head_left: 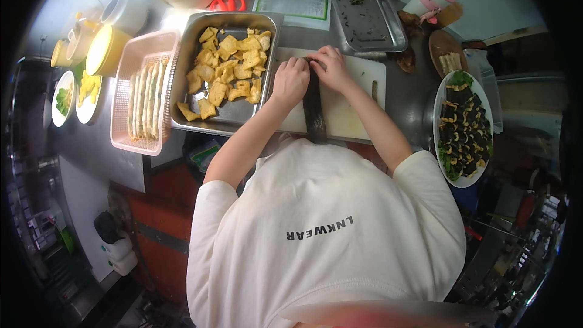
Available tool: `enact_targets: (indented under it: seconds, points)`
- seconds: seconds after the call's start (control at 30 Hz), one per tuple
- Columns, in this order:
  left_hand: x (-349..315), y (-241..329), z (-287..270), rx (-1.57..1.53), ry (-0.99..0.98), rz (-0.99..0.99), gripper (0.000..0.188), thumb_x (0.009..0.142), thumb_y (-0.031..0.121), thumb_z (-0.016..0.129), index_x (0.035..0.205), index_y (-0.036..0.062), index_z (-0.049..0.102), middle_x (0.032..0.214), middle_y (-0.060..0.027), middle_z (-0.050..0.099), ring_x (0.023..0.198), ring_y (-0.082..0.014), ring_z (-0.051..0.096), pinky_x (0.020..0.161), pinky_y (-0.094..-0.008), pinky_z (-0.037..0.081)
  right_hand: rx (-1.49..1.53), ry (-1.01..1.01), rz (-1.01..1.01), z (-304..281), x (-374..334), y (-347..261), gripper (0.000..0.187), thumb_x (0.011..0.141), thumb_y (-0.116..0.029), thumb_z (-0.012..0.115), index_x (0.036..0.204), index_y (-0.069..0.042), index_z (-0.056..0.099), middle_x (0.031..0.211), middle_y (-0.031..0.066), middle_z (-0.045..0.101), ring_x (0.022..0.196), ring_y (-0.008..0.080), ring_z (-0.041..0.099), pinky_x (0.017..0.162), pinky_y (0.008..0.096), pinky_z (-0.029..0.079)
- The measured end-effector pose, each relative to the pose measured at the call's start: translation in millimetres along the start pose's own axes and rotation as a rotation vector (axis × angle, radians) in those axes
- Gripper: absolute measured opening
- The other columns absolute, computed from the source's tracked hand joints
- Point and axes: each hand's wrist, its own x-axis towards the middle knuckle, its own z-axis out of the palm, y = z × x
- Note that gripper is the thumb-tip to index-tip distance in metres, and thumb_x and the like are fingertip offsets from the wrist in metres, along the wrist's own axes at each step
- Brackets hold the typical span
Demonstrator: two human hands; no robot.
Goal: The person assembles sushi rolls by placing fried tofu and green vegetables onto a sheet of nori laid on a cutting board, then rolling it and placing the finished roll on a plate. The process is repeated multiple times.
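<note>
Nearest the viewpoint, at the lower edge, sits a blurred pale and reddish shape (388, 314), too indistinct to identify; beyond it spreads the person's white cotton T-shirt (328, 188) with dark lettering. Both bare arms reach to the counter (404, 100). The long, narrow, black flat strip (314, 106) lies lengthwise on a white rectangular cutting board (358, 109), its near end by the board's near edge. The left hand (291, 80) and right hand (331, 68) meet at the strip's far end, fingers bent and close together; from here I cannot tell whether they are clamped on it. To the left of the board stands a deep rectangular steel tray (242, 112) of yellow, irregular pieces (228, 67), then a pale pink perforated plastic basket (119, 106) holding long whitish rolls (146, 100). To the right, a white oval plate (438, 146) carries rows of black, yellow-banded pieces (463, 127) with green leaves.
</note>
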Motion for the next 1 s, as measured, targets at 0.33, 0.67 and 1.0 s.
enact_targets:
  seconds: [0.33, 0.67, 1.0]
  points:
    - [22, -17, 7, -0.047, -0.043, -0.087, 0.016, 0.072, 0.013, 0.063, 0.086, 0.0044, 0.063, 0.087, -0.0091, 0.062, 0.088, -0.0277, 0.059, 0.078, -0.0394, 0.048, 0.837, 0.005, 0.565, -29, -34, 2, 0.021, 0.094, -0.020, 0.058, 0.109, -0.005, 0.064, 0.088, 0.0019, 0.064, 0.072, 0.0083, 0.058, 0.063, 0.0216, 0.046]
    - [-4, 40, -23, -0.348, 0.184, 0.212, 0.034, 0.069, 0.001, 0.066, 0.103, 0.0034, 0.062, 0.099, -0.0104, 0.062, 0.090, -0.0286, 0.060, 0.078, -0.0396, 0.048, 1.204, -0.241, 0.598, -61, -48, -17, 0.023, 0.086, -0.005, 0.065, 0.108, 0.003, 0.061, 0.104, 0.0105, 0.066, 0.094, 0.0166, 0.064, 0.085, 0.0294, 0.054]
    - [-46, 45, -7, -0.342, 0.046, 0.078, 0.035, 0.079, 0.018, 0.071, 0.110, 0.0047, 0.060, 0.117, -0.0166, 0.054, 0.104, -0.0357, 0.052, 0.088, -0.0448, 0.042, 0.490, 0.314, 0.650, -237, -120, 0, 0.019, 0.080, -0.009, 0.072, 0.098, -0.006, 0.069, 0.094, 0.0033, 0.069, 0.087, 0.0108, 0.064, 0.080, 0.0252, 0.051]
